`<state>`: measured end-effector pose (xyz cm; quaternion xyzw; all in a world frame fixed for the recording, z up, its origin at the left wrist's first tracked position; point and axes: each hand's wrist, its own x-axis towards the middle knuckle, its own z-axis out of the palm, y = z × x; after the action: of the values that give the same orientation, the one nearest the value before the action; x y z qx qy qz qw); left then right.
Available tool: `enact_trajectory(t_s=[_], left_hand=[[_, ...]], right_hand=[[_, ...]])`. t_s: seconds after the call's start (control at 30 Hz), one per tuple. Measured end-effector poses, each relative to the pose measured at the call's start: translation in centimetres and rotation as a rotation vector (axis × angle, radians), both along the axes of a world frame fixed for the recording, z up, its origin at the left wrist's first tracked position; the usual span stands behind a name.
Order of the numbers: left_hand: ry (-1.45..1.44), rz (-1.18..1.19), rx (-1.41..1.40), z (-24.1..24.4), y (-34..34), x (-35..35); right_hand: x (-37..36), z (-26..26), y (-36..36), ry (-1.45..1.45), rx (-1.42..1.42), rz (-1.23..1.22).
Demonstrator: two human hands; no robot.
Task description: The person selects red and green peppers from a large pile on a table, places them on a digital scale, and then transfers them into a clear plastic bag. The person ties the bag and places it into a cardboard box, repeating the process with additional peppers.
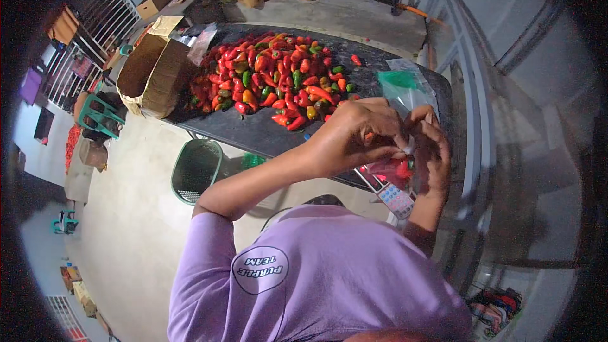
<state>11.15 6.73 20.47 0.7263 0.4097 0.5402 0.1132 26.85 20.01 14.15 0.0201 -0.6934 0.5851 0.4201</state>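
My left hand [363, 135] and my right hand [431, 152] meet over the table's right part, fingers pinching the gathered neck of a clear plastic bag [403, 167]. Red peppers show through the bag's film, partly hidden by my hands. Just below it, a keypad panel [398, 201] with blue and pale buttons slants near my right wrist. Beyond my hands lie clear plastic bags [413, 88] with a green patch. A broad heap of small peppers [280, 73], mostly red with some green, orange and yellow, covers much of the dark tabletop [228, 126].
An open cardboard box [166, 78] stands at the table's left end. Below the table's near edge is a dark green plastic basket [196, 171]. Green plastic chairs [100, 116] stand farther left. A metal-framed glass panel [468, 85] runs along the right.
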Motion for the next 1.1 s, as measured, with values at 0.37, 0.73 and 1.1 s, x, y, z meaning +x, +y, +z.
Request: enact_trajectory(t_s=[0.37,0.73,1.1], left_hand=[[-0.243,-0.174,-0.184,1.0,1.9,1.3],[-0.825,0.504,-0.264,-11.1,5.5,-0.3],[-0.277,0.933,-0.133,-12.0,3.6,-1.0]], right_hand=[[-1.3,-6.1,-1.0,0.367,-0.541,0.473],[-7.3,-10.7,-2.4,0.247,-1.598,0.6],[-8.2,-10.2,-2.8,-0.036,-1.638,0.428]])
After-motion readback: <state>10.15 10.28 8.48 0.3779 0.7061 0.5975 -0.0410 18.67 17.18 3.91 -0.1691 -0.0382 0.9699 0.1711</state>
